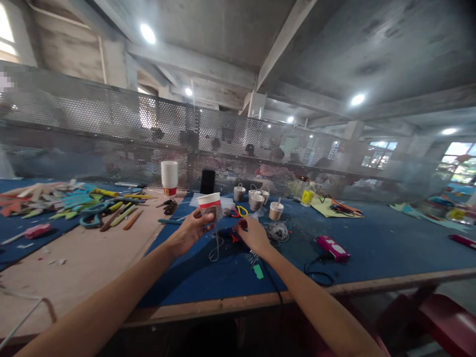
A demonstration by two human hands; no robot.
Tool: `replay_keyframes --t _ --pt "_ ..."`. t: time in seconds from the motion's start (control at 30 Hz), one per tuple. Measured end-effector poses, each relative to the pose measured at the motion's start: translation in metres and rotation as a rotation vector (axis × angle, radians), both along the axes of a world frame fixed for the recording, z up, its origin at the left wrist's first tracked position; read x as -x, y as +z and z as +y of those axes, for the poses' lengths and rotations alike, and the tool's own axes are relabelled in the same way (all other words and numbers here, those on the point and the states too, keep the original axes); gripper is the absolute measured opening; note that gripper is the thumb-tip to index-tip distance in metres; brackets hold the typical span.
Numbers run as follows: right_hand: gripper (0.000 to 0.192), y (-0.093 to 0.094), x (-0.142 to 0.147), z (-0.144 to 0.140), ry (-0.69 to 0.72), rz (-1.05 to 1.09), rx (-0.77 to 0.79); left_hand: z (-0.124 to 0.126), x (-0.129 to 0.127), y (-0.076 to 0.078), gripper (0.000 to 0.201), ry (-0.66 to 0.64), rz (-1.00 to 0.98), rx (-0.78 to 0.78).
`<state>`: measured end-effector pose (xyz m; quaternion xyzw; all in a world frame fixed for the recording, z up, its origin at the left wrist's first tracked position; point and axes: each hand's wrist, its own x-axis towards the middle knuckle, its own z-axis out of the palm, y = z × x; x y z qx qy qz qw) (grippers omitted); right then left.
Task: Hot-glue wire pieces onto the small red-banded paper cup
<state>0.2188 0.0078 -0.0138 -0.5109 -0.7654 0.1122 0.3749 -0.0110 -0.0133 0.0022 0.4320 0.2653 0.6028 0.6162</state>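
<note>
My left hand (195, 229) is closed around a paper cup (209, 200) with a white rim and red band, held above the blue mat. A thin pale string (214, 255) hangs below the cup and loops onto the mat. To its right, my right hand (253, 234) has its fingers curled together; whatever lies between them is hidden. Close under those fingers is a dark blue tool with an orange part (235, 238), probably a glue gun, partly covered by the hand. A tangle of pale string (278, 231) lies just right of my right hand.
Stacked paper cups (169, 174) stand behind a phone-like black slab's (207, 181) left side. Several small cups with handles (256, 201) sit ahead. Scissors (92, 214) and craft pieces lie left. A yellow-labelled bottle (308, 195) and purple box (333, 248) with cable are right.
</note>
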Motion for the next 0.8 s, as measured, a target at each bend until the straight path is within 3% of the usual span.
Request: replay_keyframes --t 0.13,0.23,0.37,0.57,0.8 --pt "0.039 0.018 0.029 -0.008 0.394 0.551 0.367 -0.002 -0.003 0.002 0.045 0.019 0.024 -0.057" --pt "0.043 0.025 0.045 -0.010 0.472 0.752 0.536 -0.001 -0.002 0.001 0.047 0.042 0.016 -0.082" --pt "0.037 0.026 0.045 -0.005 0.407 0.736 0.396 0.003 0.000 -0.002 0.046 0.098 0.040 -0.039" --pt "0.027 0.028 0.034 0.001 0.353 0.714 0.192 0.003 -0.002 -0.006 0.043 0.057 0.092 -0.020" --pt "0.024 0.031 0.031 -0.001 0.325 0.714 0.123 0.001 -0.002 -0.006 0.046 -0.019 0.143 -0.039"
